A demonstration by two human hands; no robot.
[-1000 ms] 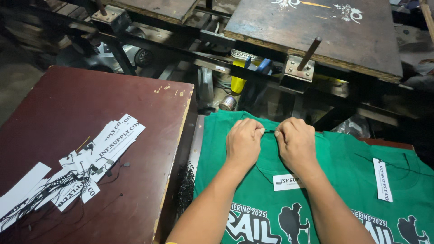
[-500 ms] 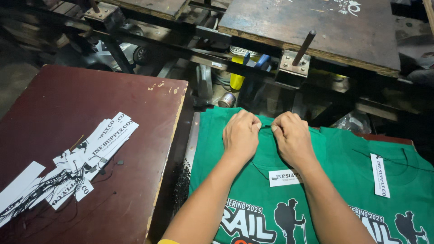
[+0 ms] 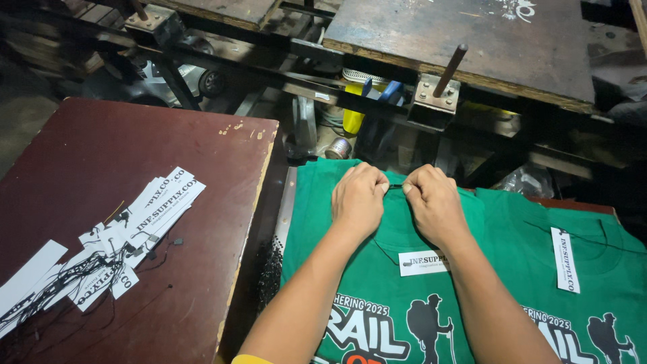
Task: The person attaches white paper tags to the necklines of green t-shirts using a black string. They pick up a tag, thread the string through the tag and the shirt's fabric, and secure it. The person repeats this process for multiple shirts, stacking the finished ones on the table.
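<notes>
Left hand (image 3: 358, 199) and right hand (image 3: 433, 202), both fisted, pinch a thin black string (image 3: 395, 186) at green shirt (image 3: 317, 229) collar; string mostly hidden. White tag (image 3: 423, 262) below.

My left hand (image 3: 359, 200) and right hand (image 3: 435, 202) rest side by side at the collar of a T-shirt (image 3: 404, 296) spread flat before me, a thin string (image 3: 395, 186) pinched between them. A paper tag (image 3: 423, 262) lies on the shirt just below my right hand. A second shirt (image 3: 593, 283) lies to the right, bearing its own tag (image 3: 565, 259). On the board (image 3: 101, 148) to my left sits a pile of tags (image 3: 114, 246). Behind the shirts stands a metal frame (image 3: 377, 101).
</notes>
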